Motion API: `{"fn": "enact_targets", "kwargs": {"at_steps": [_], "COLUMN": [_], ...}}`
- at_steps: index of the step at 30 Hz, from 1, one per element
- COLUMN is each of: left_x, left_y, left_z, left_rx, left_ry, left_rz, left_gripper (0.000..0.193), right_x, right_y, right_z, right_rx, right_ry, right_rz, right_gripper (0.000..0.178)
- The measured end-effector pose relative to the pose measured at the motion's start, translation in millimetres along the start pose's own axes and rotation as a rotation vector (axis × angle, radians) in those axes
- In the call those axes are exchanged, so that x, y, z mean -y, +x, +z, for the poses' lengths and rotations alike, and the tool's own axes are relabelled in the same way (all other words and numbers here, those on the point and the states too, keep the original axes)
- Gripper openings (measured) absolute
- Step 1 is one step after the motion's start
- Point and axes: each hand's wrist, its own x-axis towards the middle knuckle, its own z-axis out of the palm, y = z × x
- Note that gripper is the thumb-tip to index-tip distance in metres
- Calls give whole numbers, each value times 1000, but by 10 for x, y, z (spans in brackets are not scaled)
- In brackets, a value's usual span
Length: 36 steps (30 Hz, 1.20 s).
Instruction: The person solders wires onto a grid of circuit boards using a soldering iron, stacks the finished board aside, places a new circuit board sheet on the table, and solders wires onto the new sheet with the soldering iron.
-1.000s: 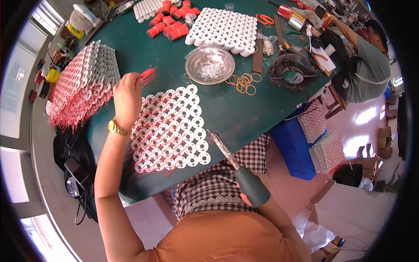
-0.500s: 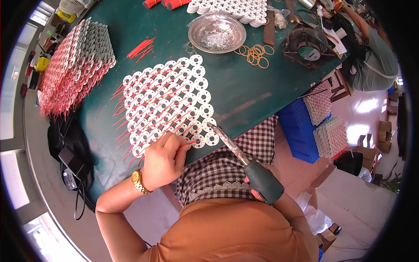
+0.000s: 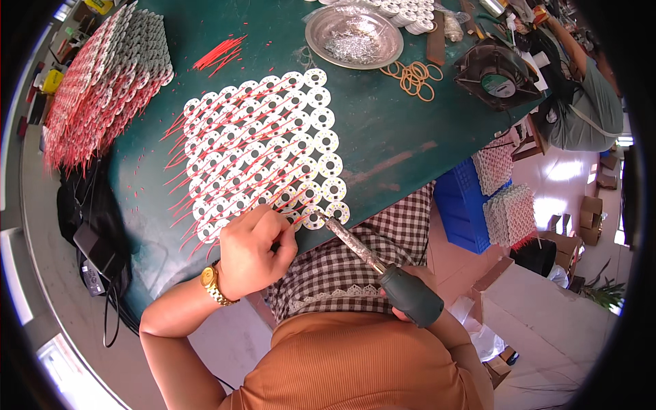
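A panel of round white circuit boards (image 3: 326,141) lies flat on the green table, with thin red wires running slantwise over it and past its left edge. My left hand (image 3: 254,249), a gold watch (image 3: 213,284) on its wrist, is closed in a pinch at the panel's near edge. Between its fingertips is a red wire, largely hidden by the fingers. My right hand (image 3: 425,275) grips the dark green handle of a soldering iron (image 3: 411,294). The iron's tip meets a board in the near right corner, close to the left fingertips.
Loose red wires (image 3: 219,55) lie beyond the panel. A metal bowl (image 3: 316,42) holds silvery bits; rubber bands (image 3: 415,80) and a black fan (image 3: 497,74) sit to its right. Stacked wired panels (image 3: 113,89) rise at left. A blue crate (image 3: 459,205) stands beside the table; another person (image 3: 584,113) sits beyond.
The soldering iron's tip has moved left and down onto a board near the left fingertips. My left hand stays pinched at the panel's edge. The whole view has shifted slightly.
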Motion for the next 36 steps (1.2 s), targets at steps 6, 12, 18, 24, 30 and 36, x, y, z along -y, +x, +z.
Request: {"fn": "enact_targets", "kwargs": {"at_steps": [6, 12, 18, 24, 30, 36], "left_x": [-18, -25, -35, -39, -143, -158], "left_y": [8, 2, 12, 7, 53, 160], "left_z": [15, 24, 34, 23, -196, -373], "left_rx": [3, 10, 13, 15, 193, 34], "left_ry": [52, 65, 63, 91, 23, -125], "left_rz": [17, 10, 7, 0, -222, -197], "left_gripper": [14, 13, 14, 13, 10, 7], "right_x": [76, 63, 85, 161, 426, 302], "right_y": [55, 140, 77, 81, 428, 109], "right_z": [-24, -15, 10, -35, -254, -143], "right_rx": [90, 87, 126, 30, 227, 109], "right_ry": [79, 120, 169, 150, 881, 320], "right_rz": [181, 121, 297, 207, 1337, 548], "right_gripper": [26, 21, 20, 22, 13, 14]}}
